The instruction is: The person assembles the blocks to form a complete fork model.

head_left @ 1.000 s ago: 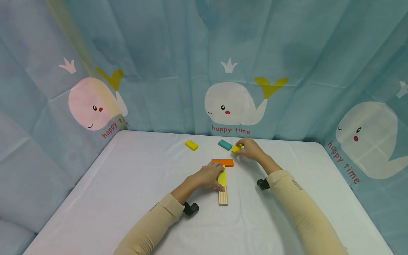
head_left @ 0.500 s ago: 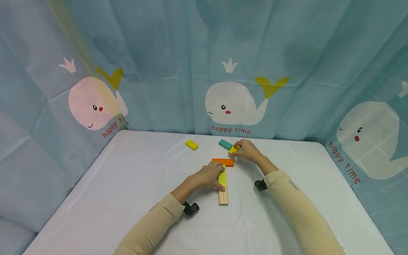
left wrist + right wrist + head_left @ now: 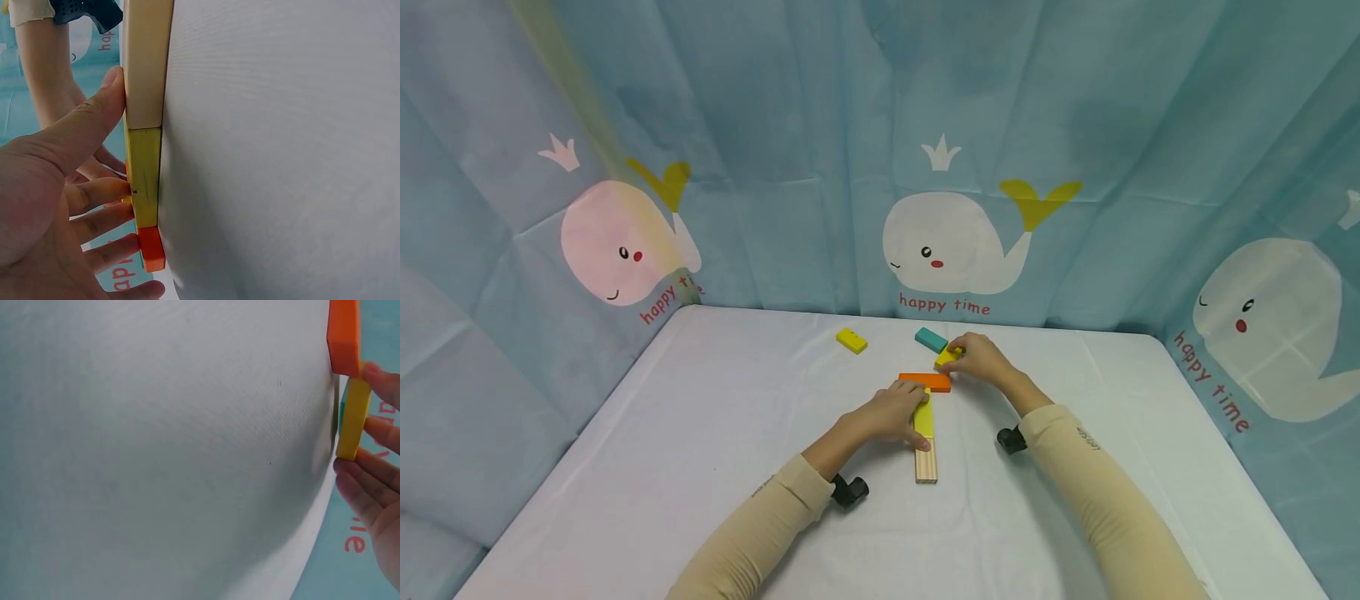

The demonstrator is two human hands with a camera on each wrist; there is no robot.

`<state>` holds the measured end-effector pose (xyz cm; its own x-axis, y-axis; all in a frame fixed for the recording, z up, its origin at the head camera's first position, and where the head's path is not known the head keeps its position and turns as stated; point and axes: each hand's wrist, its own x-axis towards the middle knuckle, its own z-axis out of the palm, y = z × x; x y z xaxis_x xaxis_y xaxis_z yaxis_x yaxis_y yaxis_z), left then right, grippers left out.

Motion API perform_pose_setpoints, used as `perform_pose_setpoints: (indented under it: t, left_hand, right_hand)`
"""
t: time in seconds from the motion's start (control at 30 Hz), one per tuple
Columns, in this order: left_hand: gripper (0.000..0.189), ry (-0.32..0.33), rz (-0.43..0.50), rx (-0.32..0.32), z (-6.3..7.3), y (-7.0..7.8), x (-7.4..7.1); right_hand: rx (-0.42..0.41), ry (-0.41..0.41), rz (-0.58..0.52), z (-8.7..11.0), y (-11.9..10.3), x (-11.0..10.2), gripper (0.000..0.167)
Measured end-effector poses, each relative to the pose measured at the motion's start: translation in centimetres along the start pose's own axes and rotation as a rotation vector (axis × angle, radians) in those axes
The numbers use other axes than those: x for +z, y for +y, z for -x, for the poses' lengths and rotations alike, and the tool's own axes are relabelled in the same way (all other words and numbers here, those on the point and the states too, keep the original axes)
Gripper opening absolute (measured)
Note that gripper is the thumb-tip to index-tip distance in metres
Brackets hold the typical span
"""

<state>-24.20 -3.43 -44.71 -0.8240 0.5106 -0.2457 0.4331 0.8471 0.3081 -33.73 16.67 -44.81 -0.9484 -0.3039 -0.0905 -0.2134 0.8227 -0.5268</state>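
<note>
My left hand [image 3: 891, 415] lies over a row of blocks with fingers mostly straight. In the left wrist view its thumb touches the plain wooden block [image 3: 147, 69], and fingertips rest along the yellow block [image 3: 145, 178] and the orange block [image 3: 152, 250]. The wooden and yellow blocks meet end to end; the orange one lies crosswise at their far end. My right hand [image 3: 987, 357] pinches a smaller yellow block [image 3: 354, 419] between thumb and fingers, near the orange block's right end. Just beyond it lies a teal block [image 3: 931, 339].
Another yellow block [image 3: 852, 341] lies farther left, toward the back of the white-covered table [image 3: 737, 400]. A blue curtain [image 3: 790, 167] with printed whales hangs behind and along the sides. Both wrists carry a black camera [image 3: 850, 492].
My right hand has brought the smaller yellow block a little left and toward me, closer to the orange block. The left hand keeps its place on the row.
</note>
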Motion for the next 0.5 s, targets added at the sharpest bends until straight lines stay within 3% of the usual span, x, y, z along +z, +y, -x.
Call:
perform_pose_setpoints:
  t: [0.5]
  left_hand:
    - [0.08, 0.003, 0.009, 0.004, 0.22, 0.07, -0.18]
  right_hand:
    - [-0.005, -0.004, 0.011, 0.05, -0.01, 0.47, 0.046]
